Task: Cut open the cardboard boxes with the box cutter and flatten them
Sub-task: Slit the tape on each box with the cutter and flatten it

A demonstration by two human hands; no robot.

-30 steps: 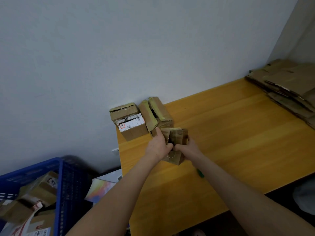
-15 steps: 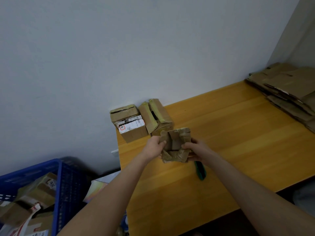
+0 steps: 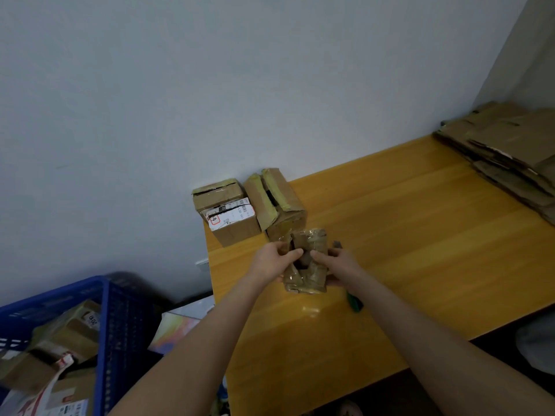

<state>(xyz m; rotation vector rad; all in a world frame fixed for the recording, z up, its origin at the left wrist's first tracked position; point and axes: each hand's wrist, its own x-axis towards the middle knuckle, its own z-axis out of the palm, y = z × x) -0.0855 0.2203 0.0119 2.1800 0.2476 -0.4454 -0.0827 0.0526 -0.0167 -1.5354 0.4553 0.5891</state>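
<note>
Head view: small box [image 3: 306,265], judged light and floppy, is pinched at its flaps by left hand [image 3: 271,262] and right hand [image 3: 338,264].

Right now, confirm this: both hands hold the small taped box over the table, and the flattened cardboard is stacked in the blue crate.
One error: the head view shows the flattened cardboard stacked at the right end of the table, not in the blue crate. The left hand and right hand do hold the small taped box.

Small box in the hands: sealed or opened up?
Opened. The small box shows a dark gap between its parted flaps, where left hand and right hand grip it; not yet flat.
</note>
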